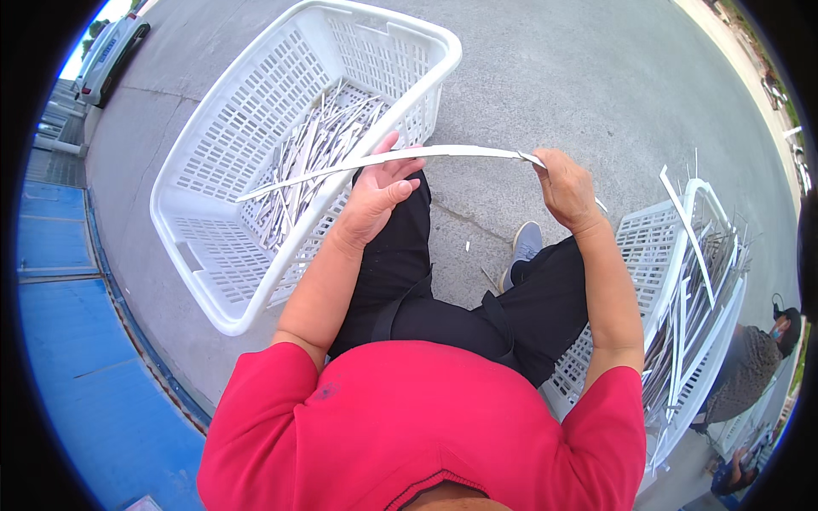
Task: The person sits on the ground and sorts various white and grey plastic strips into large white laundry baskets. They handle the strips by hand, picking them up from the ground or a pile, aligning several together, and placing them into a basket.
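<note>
My right hand (566, 190) grips a long, thin white strip (463, 151) near one end, and a short bit of it shows past the far side of the fist. From there the strip arches left, over my left hand (377, 197), and its other end hangs inside a large white plastic basket (238, 105). My left hand is palm up with fingers spread, under or against the strip; whether they touch is unclear. Many short, narrow strip pieces (307, 169) lie on the basket's slotted floor.
At my right, another white basket (642, 249) is heaped with long strips (684, 319), some jutting past its rim. Beyond it are a masked person (748, 367) and a second person (735, 476). Scraps lie by my shoe (527, 243). Blue panels (77, 332) and a car (112, 57) are left.
</note>
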Motion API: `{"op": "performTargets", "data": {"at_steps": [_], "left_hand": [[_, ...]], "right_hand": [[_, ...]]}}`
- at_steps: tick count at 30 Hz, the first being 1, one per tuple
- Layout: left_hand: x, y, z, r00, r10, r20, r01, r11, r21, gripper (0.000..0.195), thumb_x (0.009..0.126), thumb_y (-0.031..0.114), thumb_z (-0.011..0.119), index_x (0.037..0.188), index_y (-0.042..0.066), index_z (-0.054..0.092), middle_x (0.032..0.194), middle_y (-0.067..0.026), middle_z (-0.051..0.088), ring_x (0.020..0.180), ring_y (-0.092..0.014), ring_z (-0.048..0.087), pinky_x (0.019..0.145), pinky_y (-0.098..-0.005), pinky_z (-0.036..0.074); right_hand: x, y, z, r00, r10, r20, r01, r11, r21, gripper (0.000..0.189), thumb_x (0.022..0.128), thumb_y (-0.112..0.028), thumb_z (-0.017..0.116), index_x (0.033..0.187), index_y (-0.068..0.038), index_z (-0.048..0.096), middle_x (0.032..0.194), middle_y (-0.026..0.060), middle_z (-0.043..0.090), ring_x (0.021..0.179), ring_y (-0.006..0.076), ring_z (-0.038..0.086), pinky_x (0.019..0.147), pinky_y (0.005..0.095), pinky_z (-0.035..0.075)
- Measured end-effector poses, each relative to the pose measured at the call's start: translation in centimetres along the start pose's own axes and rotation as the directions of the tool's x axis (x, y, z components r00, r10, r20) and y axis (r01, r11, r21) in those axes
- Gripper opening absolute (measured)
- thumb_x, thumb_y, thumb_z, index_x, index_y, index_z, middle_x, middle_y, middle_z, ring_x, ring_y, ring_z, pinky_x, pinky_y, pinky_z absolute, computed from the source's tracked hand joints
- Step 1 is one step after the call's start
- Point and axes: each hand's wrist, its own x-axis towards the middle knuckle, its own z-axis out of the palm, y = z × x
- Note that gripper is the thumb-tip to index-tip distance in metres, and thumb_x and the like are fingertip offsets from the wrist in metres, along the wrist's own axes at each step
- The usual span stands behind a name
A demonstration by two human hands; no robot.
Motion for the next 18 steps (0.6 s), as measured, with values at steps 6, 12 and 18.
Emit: {"op": "performTargets", "data": {"at_steps": [6,12,18], "left_hand": [[2.0,-2.2,-2.9,0.985,0.053,-0.163,-0.127,0.864,-0.487,0.048,0.088,0.021,0.057,0.13,0.01,0.037,0.124,-0.0119,0.048,0.114,-0.028,0.047,0.095,-0.0426,0.04],[4.2,-2.8,-3.1,0.953,0.017,-0.301,-0.173,0.848,-0.501,0.024,0.091,0.021,0.051,0.111,0.007,0.05,0.108,-0.011,0.056,0.103,-0.025,0.054,0.089,-0.0401,0.045],[5.7,-3.1,-4.6,0.984,-0.063,-0.169,-0.048,0.811,-0.584,0.02,0.091,0.02,0.051,0.098,0.003,0.056,0.092,-0.0093,0.061,0.092,-0.024,0.059,0.079,-0.0372,0.05]], "right_hand": [[-3.6,3.0,3.3,0.94,0.225,0.258,-0.259,0.961,0.102,0.02,0.088,-0.018,0.051,0.105,-0.009,0.056,0.098,0.0124,0.061,0.091,0.032,0.058,0.074,0.0386,0.046],[-4.6,4.3,2.9,0.907,0.308,0.287,-0.339,0.939,0.063,0.02,0.088,-0.018,0.05,0.106,-0.01,0.058,0.098,0.0118,0.062,0.09,0.0321,0.058,0.073,0.038,0.047],[-4.2,3.5,2.0,0.884,0.425,0.192,-0.449,0.888,0.101,0.018,0.088,-0.016,0.051,0.104,-0.01,0.058,0.095,0.0116,0.062,0.089,0.0307,0.059,0.073,0.0366,0.047]]}}
